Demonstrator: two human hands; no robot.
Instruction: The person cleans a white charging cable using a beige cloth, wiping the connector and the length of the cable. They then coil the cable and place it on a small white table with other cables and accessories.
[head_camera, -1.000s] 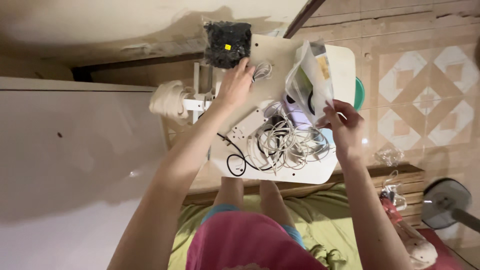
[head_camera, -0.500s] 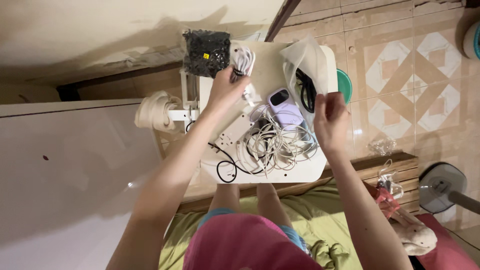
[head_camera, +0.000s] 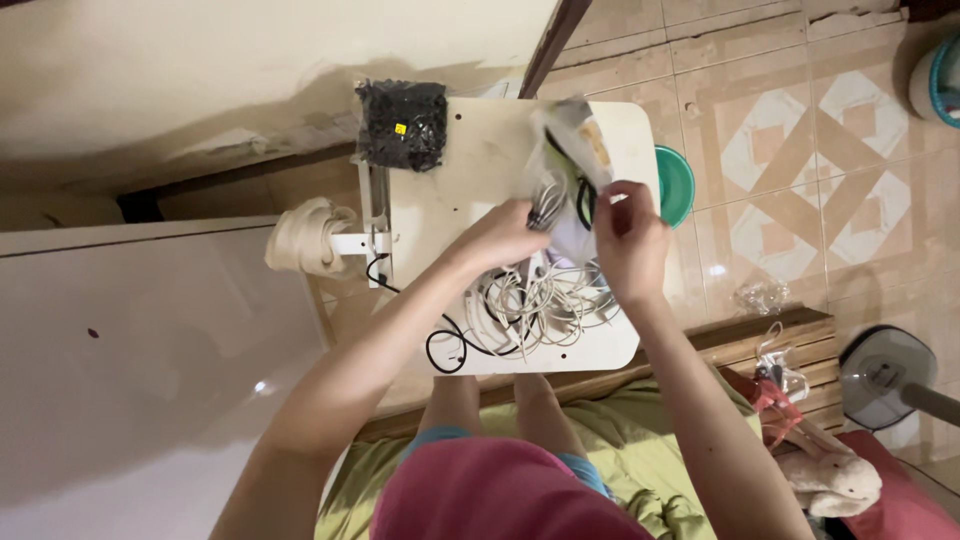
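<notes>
A single head-worn camera is looking steeply down from above onto a small white table (head_camera: 470, 160), at arm's length, with the wearer's knees entering at six o'clock.

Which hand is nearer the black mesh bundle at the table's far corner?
Left. The left hand sits just below and right of the black mesh bundle; the right hand is farther right.
</notes>
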